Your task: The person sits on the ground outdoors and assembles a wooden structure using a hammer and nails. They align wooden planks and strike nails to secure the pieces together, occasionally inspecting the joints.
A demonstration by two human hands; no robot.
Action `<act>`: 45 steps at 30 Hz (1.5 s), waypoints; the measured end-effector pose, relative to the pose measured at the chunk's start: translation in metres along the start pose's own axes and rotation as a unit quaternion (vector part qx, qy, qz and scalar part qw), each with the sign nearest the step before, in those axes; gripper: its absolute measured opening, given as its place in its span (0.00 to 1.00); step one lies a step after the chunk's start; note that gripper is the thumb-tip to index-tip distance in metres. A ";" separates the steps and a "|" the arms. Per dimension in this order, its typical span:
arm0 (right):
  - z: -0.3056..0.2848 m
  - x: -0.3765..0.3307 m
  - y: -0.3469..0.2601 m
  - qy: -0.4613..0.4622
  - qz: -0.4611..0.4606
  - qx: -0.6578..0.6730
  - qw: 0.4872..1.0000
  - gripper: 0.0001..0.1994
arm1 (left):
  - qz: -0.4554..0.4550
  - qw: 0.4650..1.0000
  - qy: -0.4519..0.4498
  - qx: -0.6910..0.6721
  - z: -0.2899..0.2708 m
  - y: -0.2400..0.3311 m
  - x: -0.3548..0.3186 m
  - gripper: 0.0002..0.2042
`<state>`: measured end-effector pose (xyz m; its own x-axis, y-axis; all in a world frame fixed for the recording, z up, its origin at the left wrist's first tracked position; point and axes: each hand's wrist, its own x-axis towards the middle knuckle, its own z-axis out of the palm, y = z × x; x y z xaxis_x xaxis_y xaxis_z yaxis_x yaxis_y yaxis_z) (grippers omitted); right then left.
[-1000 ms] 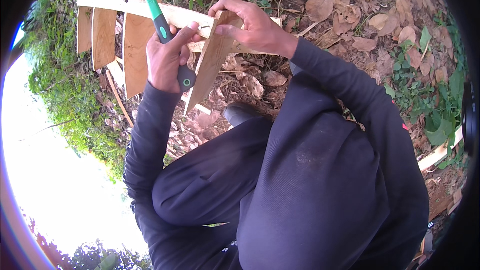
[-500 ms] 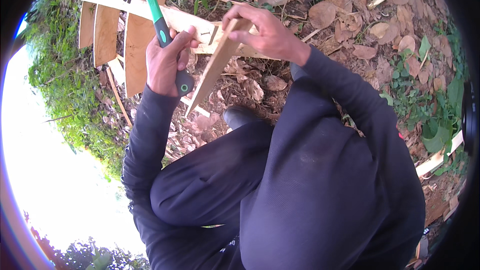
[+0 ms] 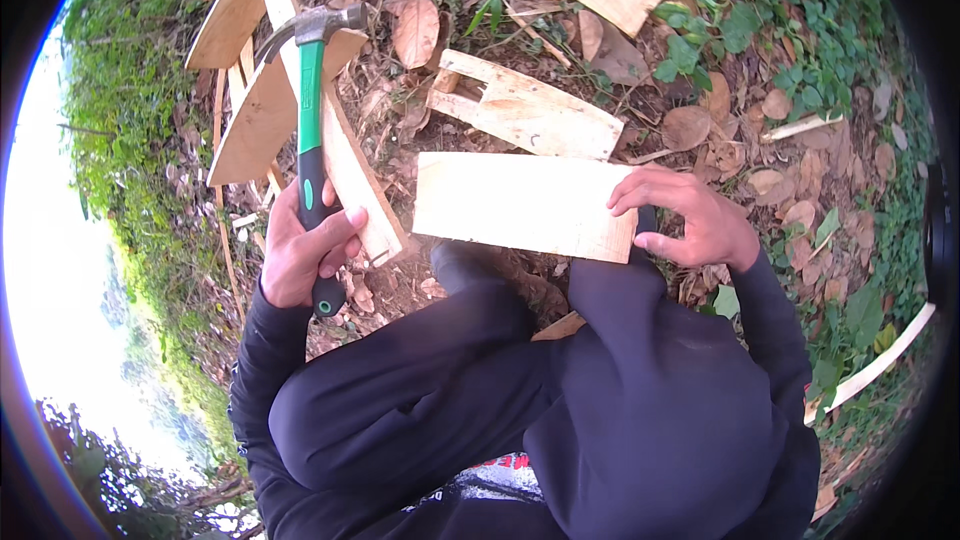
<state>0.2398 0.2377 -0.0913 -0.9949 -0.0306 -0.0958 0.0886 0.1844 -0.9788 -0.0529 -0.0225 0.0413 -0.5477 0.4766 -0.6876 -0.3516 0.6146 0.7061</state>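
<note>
We see right hand (image 3: 700, 225) pinching board (image 3: 525, 205) lying crosswise mid-frame, left hand (image 3: 305, 255) gripping hammer (image 3: 312, 140) upright at its left end.

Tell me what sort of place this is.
Likely an outdoor woodworking spot on bare ground: dry fallen leaves and green weeds cover the soil, with cut wooden boards scattered about.

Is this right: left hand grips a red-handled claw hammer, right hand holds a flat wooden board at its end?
Not quite. The head view shows the hammer has a green and black handle, not red. The rest stands: the left hand grips it, and the right hand holds the flat wooden board at its end.
</note>
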 end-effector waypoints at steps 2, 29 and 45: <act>-0.010 0.032 0.000 0.021 0.021 -0.079 0.996 0.08 | 0.014 0.999 0.004 -0.037 -0.006 0.000 -0.007 0.17; 0.092 0.256 0.093 0.120 -0.107 -0.535 0.829 0.04 | 0.015 0.999 -0.030 -0.040 -0.031 -0.087 0.002 0.18; 0.067 0.241 0.091 0.158 -0.021 -0.402 0.902 0.06 | 0.069 0.997 -0.012 0.037 -0.023 -0.146 0.027 0.17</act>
<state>0.0116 0.1816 -0.2151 -0.9718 0.2032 0.1194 0.1129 0.8460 -0.5211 -0.0340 -0.1141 -0.0765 -0.5691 0.5741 -0.5887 -0.2164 0.5861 0.7808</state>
